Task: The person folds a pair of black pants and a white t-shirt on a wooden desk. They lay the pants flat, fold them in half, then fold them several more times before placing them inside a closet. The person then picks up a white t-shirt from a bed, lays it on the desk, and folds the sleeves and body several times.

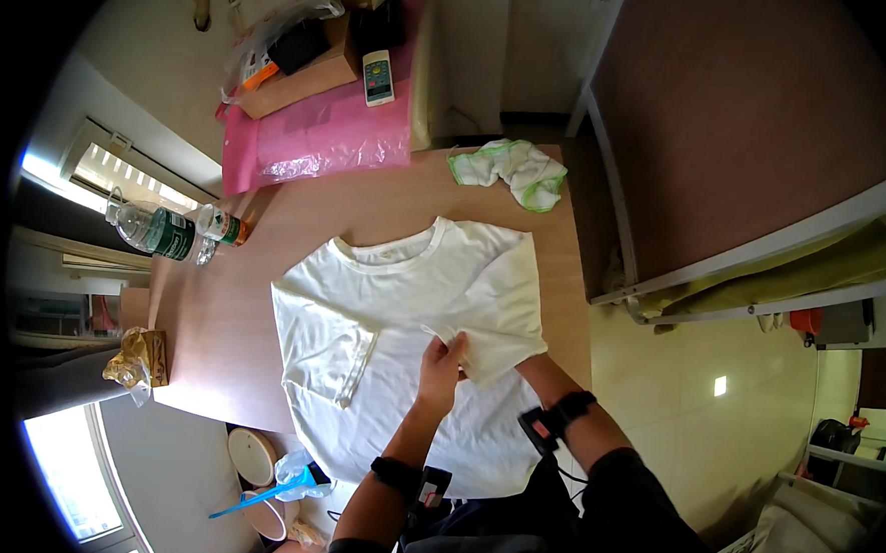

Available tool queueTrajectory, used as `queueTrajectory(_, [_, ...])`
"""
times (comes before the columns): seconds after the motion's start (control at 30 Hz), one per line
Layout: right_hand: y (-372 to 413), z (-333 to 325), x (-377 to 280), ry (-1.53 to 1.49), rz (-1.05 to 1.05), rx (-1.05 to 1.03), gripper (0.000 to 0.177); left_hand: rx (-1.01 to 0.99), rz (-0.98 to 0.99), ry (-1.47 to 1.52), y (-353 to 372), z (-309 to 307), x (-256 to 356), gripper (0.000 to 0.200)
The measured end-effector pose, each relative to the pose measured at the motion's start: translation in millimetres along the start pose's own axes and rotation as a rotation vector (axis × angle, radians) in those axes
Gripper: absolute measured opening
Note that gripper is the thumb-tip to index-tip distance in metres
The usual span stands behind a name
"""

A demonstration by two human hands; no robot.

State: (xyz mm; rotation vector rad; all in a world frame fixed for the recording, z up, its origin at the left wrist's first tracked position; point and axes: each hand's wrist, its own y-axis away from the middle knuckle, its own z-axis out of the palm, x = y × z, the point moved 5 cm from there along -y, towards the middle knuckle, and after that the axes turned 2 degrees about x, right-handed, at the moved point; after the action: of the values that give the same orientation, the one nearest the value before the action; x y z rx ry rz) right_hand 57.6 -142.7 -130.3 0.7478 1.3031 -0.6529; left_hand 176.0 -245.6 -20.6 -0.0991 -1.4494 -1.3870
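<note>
A white T-shirt (406, 415) lies spread on the wooden table, its collar towards the far side. Its left-hand sleeve (329, 356) is folded inward over the body. My left hand (442, 373) pinches the edge of the other sleeve (495, 339), which is also turned inward. Fabric of that sleeve covers my right hand; only the right wrist (534, 371) and forearm show, so its fingers are hidden. Black straps with small devices sit around both of my forearms.
A white cloth with green edging (514, 170) lies at the table's far right. Bottles (170, 232) stand at the left, near a tissue box (143, 358). Behind are pink plastic wrap (315, 145), a remote control (378, 78) and a cardboard box (303, 79). Bins (253, 457) stand on the floor, lower left.
</note>
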Motion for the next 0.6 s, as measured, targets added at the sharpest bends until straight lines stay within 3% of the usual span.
queueTrajectory(0.03, [9.4,1.3,7.3,-0.014,0.041,-0.020,0.043,0.000,-0.001,0.001,-3.3,-0.7,0.8,0.032])
queueTrajectory(0.07, [21.6,5.8,-15.9,-0.012,0.044,-0.024,0.043,-0.011,0.117,0.023,-8.4,-0.8,6.9,0.031])
queueTrajectory(0.13, [67.2,31.8,-115.9,1.191,-0.474,-0.008,0.047,-0.043,0.298,0.033,-12.5,5.6,21.2,0.030])
queueTrajectory(0.2, [103.1,21.9,-93.3,1.187,-0.223,-0.077,0.051,-0.064,0.278,-0.034,-1.6,14.4,34.0,0.029])
queueTrajectory(0.27, [129.9,17.4,-114.4,1.129,-0.316,-0.013,0.043,-0.091,0.263,-0.110,7.8,23.5,38.7,0.029])
queueTrajectory(0.3, [138.5,12.2,-126.2,1.060,-0.406,0.048,0.036,-0.123,0.371,-0.136,15.1,27.9,40.5,0.028])
queueTrajectory(0.33, [143.1,-2.9,-123.0,1.064,-0.410,0.047,0.036,-0.152,0.479,-0.163,21.1,30.6,42.0,0.028])
queueTrajectory(0.4, [150.6,-31.2,-111.8,0.934,-0.465,-0.082,0.020,-0.139,0.467,-0.231,17.3,25.6,32.0,0.028])
queueTrajectory(0.43, [126.8,-39.6,-137.3,0.906,-0.476,0.051,0.013,-0.125,0.448,-0.305,16.4,23.5,25.4,0.029])
queueTrajectory(0.47, [106.4,-52.2,-140.1,0.896,-0.229,0.111,0.011,-0.122,0.438,-0.312,16.6,23.4,22.4,0.029])
queueTrajectory(0.53, [42.0,-66.9,-151.4,0.894,-0.285,0.151,0.020,-0.115,0.421,-0.099,17.4,22.2,18.1,0.030])
queueTrajectory(0.6, [-20.5,-74.6,-148.5,0.894,-0.545,0.099,0.037,-0.101,0.387,-0.136,17.0,19.7,16.7,0.031])
